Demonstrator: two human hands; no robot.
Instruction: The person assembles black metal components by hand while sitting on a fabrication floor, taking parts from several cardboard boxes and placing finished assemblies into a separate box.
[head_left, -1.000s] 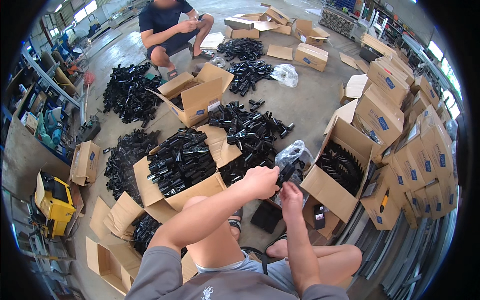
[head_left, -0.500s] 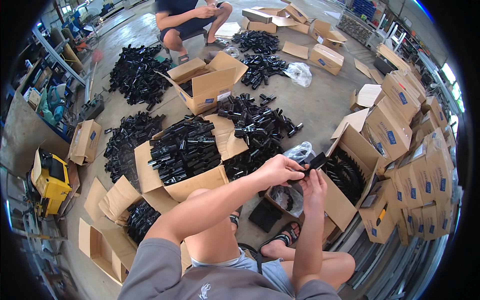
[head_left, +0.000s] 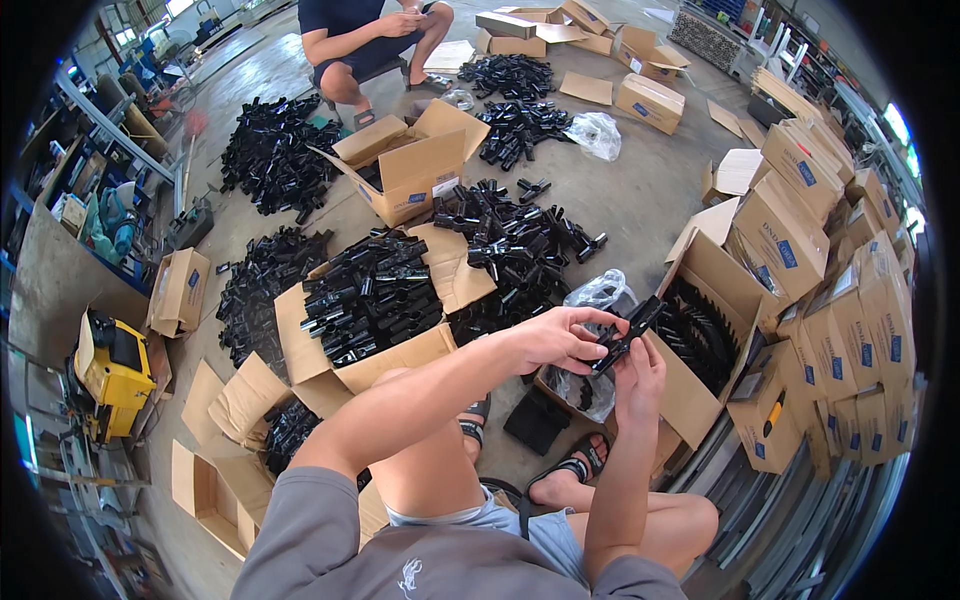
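Note:
Before me, my left hand point(head_left: 562, 342) and my right hand point(head_left: 637, 380) both grip one long black fitting point(head_left: 643, 316). Left fingers close on its near end and top, while the right fingers support it from below. It lies tilted, its far end pointing up and right. Just beyond it on the right stands an open cardboard box point(head_left: 686, 393) with ribbed black pieces point(head_left: 708, 345) inside. Under my hands are a clear plastic bag point(head_left: 600, 392) and a flat black piece point(head_left: 535, 422) on the floor.
A box heaped with black fittings point(head_left: 375, 300) stands left of my hands, with piles point(head_left: 520, 250) of similar parts around it. Stacked cartons point(head_left: 780, 235) line the right side. A person point(head_left: 365, 45) squats at the far side. A yellow machine point(head_left: 112, 370) stands at left.
The black fitting has been turned in my hands, so more of its length shows. My left fingers have spread further along it, and both hands have shifted slightly right.

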